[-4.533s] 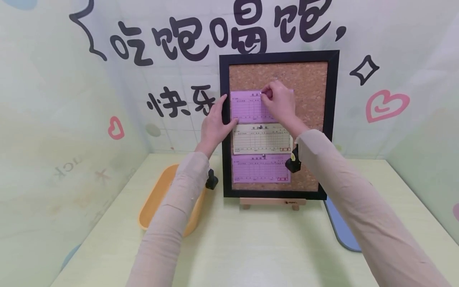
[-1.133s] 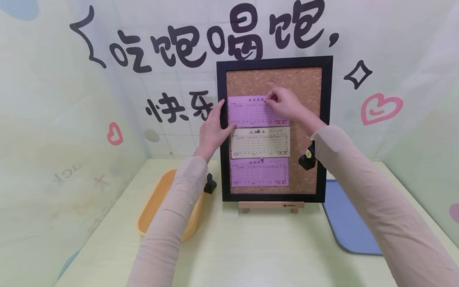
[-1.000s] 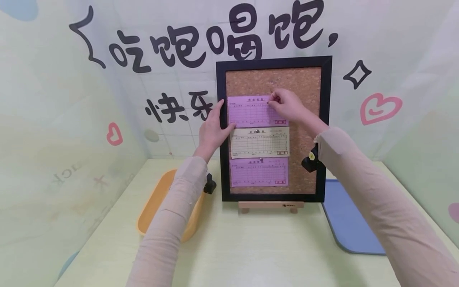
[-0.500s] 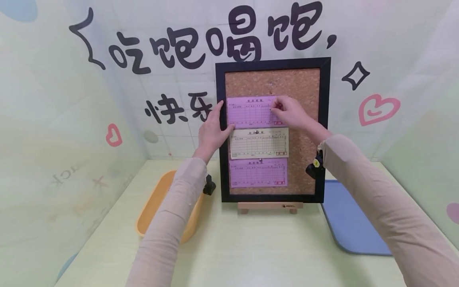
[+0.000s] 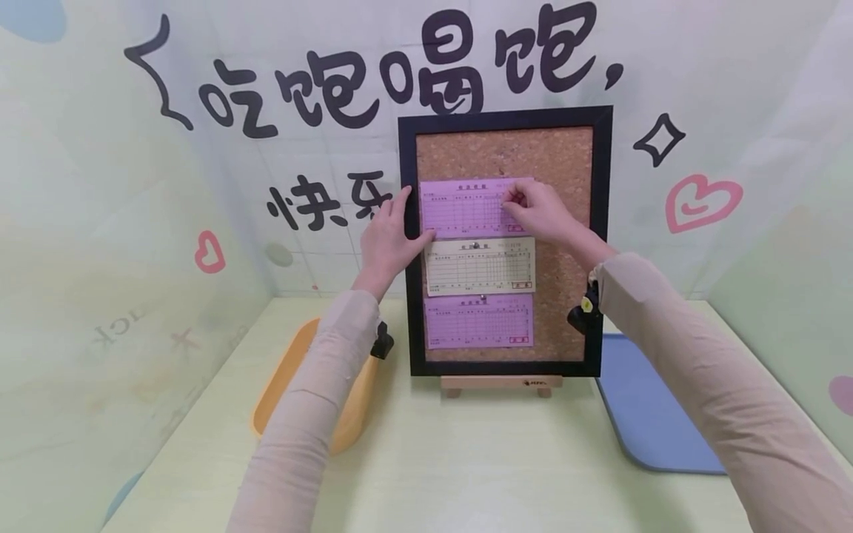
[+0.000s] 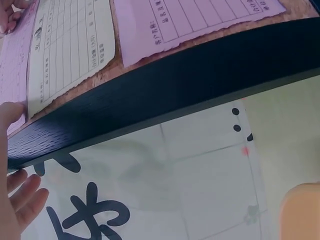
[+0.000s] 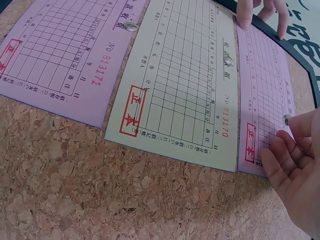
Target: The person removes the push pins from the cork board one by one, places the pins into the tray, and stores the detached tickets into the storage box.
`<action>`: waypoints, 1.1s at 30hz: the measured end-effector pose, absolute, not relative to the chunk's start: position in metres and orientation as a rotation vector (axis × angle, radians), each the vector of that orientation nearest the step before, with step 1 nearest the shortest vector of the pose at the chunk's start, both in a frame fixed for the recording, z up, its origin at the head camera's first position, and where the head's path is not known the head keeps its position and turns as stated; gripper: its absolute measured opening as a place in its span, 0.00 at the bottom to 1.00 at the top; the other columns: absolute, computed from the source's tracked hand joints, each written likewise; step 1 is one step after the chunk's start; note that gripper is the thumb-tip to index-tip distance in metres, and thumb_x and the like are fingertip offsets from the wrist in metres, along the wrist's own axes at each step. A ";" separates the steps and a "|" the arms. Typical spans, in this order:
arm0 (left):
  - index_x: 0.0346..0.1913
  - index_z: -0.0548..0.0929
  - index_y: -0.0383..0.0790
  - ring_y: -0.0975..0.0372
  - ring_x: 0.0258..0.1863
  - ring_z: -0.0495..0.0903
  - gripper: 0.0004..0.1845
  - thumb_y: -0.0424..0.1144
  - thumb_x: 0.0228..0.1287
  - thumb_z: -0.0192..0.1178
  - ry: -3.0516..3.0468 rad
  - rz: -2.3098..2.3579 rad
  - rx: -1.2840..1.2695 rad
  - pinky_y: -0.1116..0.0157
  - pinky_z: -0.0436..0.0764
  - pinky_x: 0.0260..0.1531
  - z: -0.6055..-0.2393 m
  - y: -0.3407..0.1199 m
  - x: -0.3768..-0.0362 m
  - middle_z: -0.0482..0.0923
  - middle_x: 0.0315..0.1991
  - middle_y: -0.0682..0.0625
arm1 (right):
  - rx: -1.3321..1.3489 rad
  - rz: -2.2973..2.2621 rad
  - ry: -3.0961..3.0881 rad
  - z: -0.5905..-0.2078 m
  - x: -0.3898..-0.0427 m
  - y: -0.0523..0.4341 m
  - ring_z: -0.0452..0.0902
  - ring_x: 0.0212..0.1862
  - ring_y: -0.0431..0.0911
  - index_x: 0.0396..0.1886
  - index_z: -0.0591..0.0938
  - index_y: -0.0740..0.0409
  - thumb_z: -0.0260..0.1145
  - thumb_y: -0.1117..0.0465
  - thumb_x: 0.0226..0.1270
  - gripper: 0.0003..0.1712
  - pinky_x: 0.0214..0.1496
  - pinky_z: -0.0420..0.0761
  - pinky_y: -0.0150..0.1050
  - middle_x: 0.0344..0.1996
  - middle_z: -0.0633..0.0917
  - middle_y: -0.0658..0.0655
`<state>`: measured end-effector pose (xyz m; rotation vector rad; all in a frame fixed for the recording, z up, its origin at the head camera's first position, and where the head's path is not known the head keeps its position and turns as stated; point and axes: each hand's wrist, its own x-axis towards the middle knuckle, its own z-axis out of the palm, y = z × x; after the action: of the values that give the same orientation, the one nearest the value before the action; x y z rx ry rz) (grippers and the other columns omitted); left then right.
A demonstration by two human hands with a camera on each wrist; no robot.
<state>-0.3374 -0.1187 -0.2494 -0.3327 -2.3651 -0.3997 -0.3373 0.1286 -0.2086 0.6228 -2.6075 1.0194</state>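
A black-framed cork board (image 5: 566, 222) stands upright on a small wooden easel (image 5: 500, 383). Three slips lie on it: a top purple slip (image 5: 463, 211), a cream slip (image 5: 480, 266) and a bottom purple slip (image 5: 478, 322). My left hand (image 5: 386, 237) grips the frame's left edge (image 6: 175, 85), with its thumb (image 6: 10, 112) pressing the top purple slip's lower left corner. My right hand (image 5: 540, 211) is at that slip's right part and pinches a small silver pushpin (image 7: 286, 118) against the paper. Silver pins hold the cream slip (image 7: 228, 60) and the bottom purple slip (image 7: 131, 26).
An orange tray (image 5: 293, 377) lies on the pale green table (image 5: 466, 466), left of the board and partly under my left forearm. A blue mat (image 5: 646, 414) lies at the right. Printed walls close in behind and on both sides.
My right hand has slid with the pin from the top middle of the upper purple slip down and right to its right part. My left hand has kept its hold on the frame.
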 end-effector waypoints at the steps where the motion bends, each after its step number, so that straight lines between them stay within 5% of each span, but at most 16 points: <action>1: 0.65 0.62 0.44 0.50 0.35 0.75 0.40 0.54 0.51 0.63 -2.355 -0.389 -0.336 0.55 0.77 0.28 -0.248 -0.119 -0.337 0.73 0.46 0.40 | 0.623 1.022 -2.608 -0.209 -0.337 0.129 0.66 0.36 0.49 0.39 0.73 0.64 0.53 0.63 0.67 0.08 0.35 0.65 0.38 0.34 0.72 0.59; 12: 0.52 0.77 0.36 0.50 0.42 0.73 0.26 0.45 0.50 0.65 -2.218 -0.353 -0.451 0.55 0.77 0.31 -0.225 -0.125 -0.343 0.72 0.44 0.42 | 0.625 1.016 -2.604 -0.209 -0.339 0.128 0.66 0.35 0.48 0.38 0.74 0.65 0.52 0.63 0.67 0.08 0.35 0.65 0.38 0.33 0.73 0.59; 20: 0.53 0.77 0.36 0.52 0.49 0.69 0.25 0.40 0.50 0.63 -2.283 -0.321 -0.564 0.58 0.75 0.44 -0.207 -0.116 -0.344 0.73 0.50 0.45 | 0.618 1.006 -2.609 -0.209 -0.338 0.127 0.66 0.35 0.48 0.38 0.73 0.65 0.52 0.63 0.67 0.08 0.35 0.65 0.38 0.33 0.73 0.59; 33: 0.53 0.75 0.39 0.54 0.44 0.67 0.25 0.40 0.48 0.63 -2.447 -0.308 -0.529 0.59 0.74 0.37 -0.197 -0.103 -0.347 0.69 0.45 0.46 | 0.651 0.991 -2.586 -0.210 -0.339 0.127 0.67 0.34 0.48 0.37 0.73 0.65 0.52 0.65 0.67 0.07 0.34 0.66 0.38 0.32 0.73 0.60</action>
<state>-0.3475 -0.1031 -0.1971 -0.5287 -2.4473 -0.3079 -0.3390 0.1270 -0.2099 0.6510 -2.5859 0.9907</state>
